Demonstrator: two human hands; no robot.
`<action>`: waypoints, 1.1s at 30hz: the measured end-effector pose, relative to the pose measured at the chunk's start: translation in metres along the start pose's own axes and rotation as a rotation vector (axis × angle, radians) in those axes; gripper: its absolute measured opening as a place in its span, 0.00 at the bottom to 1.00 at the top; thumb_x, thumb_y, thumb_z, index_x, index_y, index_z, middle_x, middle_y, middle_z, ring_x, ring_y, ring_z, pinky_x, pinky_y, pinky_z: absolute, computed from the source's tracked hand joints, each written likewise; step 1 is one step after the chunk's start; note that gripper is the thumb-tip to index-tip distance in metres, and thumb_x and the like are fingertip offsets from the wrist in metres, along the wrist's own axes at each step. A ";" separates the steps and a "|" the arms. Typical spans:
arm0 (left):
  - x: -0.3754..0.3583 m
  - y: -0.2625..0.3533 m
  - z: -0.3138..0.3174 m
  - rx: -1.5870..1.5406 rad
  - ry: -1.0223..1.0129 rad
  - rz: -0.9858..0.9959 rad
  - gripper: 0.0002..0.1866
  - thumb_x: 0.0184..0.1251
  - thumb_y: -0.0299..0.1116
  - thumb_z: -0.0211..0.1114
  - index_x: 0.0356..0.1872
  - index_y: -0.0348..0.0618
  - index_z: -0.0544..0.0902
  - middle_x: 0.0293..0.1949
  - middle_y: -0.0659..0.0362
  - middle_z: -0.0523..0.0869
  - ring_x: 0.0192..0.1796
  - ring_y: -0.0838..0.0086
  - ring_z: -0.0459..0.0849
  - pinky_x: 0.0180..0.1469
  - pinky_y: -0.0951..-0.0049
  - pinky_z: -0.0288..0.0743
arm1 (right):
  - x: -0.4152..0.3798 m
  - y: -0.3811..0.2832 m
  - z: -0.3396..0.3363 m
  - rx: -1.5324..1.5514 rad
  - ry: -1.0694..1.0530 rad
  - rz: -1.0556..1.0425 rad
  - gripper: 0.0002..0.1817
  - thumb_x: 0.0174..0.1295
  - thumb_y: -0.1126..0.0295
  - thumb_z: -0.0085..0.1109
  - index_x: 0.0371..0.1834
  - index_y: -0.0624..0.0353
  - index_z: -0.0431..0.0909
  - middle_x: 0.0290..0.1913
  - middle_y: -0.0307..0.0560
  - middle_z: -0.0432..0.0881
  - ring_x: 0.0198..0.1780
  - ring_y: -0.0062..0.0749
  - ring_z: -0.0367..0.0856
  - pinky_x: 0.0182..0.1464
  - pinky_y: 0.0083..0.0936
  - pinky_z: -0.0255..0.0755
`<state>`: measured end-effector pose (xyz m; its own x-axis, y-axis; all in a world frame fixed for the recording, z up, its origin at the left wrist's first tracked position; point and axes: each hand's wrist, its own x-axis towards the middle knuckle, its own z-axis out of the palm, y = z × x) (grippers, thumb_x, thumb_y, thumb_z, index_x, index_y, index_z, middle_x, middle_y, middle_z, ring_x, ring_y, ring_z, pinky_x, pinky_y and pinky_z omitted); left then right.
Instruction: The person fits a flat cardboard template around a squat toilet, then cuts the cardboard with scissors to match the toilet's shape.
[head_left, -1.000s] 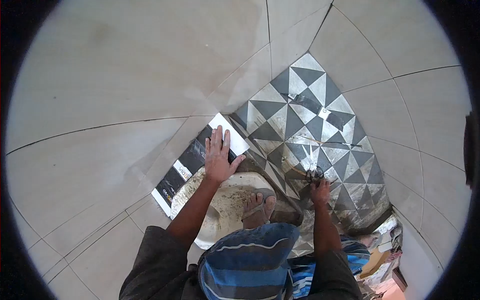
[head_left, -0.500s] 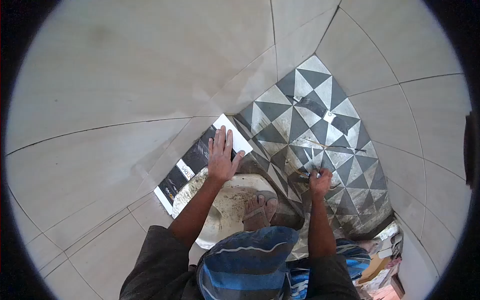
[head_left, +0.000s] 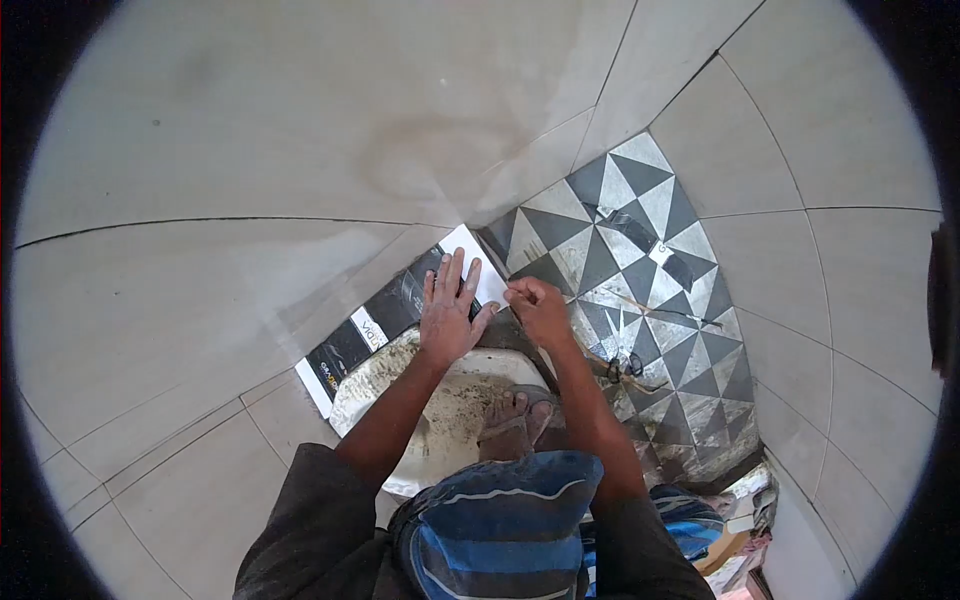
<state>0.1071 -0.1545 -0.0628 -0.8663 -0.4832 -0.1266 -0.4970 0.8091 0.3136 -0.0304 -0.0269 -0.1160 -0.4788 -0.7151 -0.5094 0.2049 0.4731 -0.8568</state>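
My left hand lies flat with fingers spread on a black-and-white printed cardboard piece, which lies along the base of the wall. At the card's right edge, my right hand has thumb and fingers pinched together. Whatever is between those fingertips is too small to make out. Below the left hand is a stained white basin-like fixture, partly covered by the card. A sandalled foot rests over it.
Grey-and-white triangle-patterned floor tiles stretch to the right, with a dark strip and a small dark looped object on them. Large beige wall tiles rise around. Assorted items are piled at lower right.
My right hand has moved from the floor tiles up and left to the card's edge. The dark looped object now shows where it was. My left hand stays on the card.
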 end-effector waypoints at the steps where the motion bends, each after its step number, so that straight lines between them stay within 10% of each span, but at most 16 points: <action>1: 0.000 0.000 0.001 -0.008 0.000 -0.001 0.42 0.69 0.52 0.62 0.79 0.48 0.58 0.80 0.45 0.51 0.80 0.46 0.52 0.76 0.39 0.48 | 0.001 0.005 0.003 0.047 0.041 -0.034 0.12 0.64 0.65 0.66 0.44 0.60 0.81 0.35 0.48 0.86 0.37 0.35 0.86 0.41 0.31 0.77; 6: 0.000 -0.003 0.002 0.013 -0.009 -0.014 0.42 0.68 0.53 0.62 0.79 0.48 0.58 0.80 0.47 0.50 0.80 0.47 0.52 0.76 0.39 0.48 | -0.007 -0.002 0.019 0.015 0.242 -0.266 0.07 0.66 0.72 0.64 0.44 0.60 0.82 0.35 0.42 0.82 0.31 0.24 0.79 0.36 0.23 0.73; 11: 0.001 -0.003 0.000 -0.009 -0.007 -0.020 0.41 0.69 0.53 0.62 0.79 0.49 0.59 0.81 0.47 0.50 0.80 0.47 0.52 0.76 0.39 0.48 | -0.017 -0.018 0.022 -0.605 0.394 -0.476 0.07 0.62 0.69 0.65 0.42 0.57 0.84 0.39 0.48 0.80 0.40 0.46 0.81 0.44 0.39 0.77; 33: 0.002 -0.002 -0.004 -0.003 -0.028 -0.026 0.42 0.62 0.48 0.66 0.77 0.49 0.62 0.80 0.48 0.51 0.80 0.48 0.52 0.76 0.39 0.47 | 0.007 -0.052 0.031 -0.887 0.271 -0.469 0.07 0.60 0.65 0.63 0.33 0.57 0.83 0.39 0.46 0.78 0.46 0.46 0.80 0.47 0.44 0.78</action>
<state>0.1068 -0.1582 -0.0593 -0.8540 -0.4948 -0.1609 -0.5196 0.7951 0.3128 -0.0179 -0.0726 -0.0771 -0.5464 -0.8374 -0.0111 -0.7005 0.4643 -0.5419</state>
